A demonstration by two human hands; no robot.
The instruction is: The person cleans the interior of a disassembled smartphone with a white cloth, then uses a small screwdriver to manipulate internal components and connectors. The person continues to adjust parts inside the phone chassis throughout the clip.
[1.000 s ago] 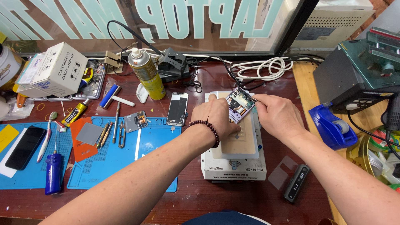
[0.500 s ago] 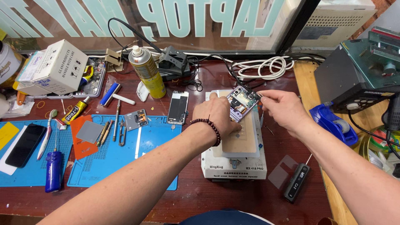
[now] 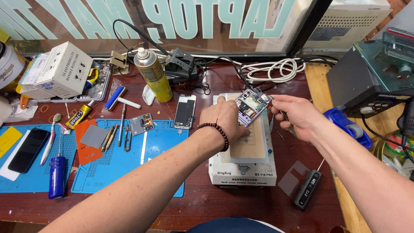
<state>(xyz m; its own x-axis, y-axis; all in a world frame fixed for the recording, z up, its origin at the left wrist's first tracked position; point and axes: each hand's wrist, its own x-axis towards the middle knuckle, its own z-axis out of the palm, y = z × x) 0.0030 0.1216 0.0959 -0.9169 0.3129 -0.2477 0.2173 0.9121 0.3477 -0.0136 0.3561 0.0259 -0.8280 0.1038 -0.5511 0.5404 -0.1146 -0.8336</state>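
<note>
Since the earlier frame the right hand (image 3: 297, 116) has drawn slightly rightward, fingers pinched on a thin tool. The left hand (image 3: 226, 123) clasps the opened phone (image 3: 252, 105), tilted above the white heating station (image 3: 243, 166) on the worktop (image 3: 207, 207).

Bright, even light; sharp, wide-angle edges.

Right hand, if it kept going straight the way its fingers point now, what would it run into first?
The right hand points left, fingertips already at the edge of the opened phone that the left hand holds above the white heating pad machine. It would likely meet that phone first, though depth is hard to judge.
</note>
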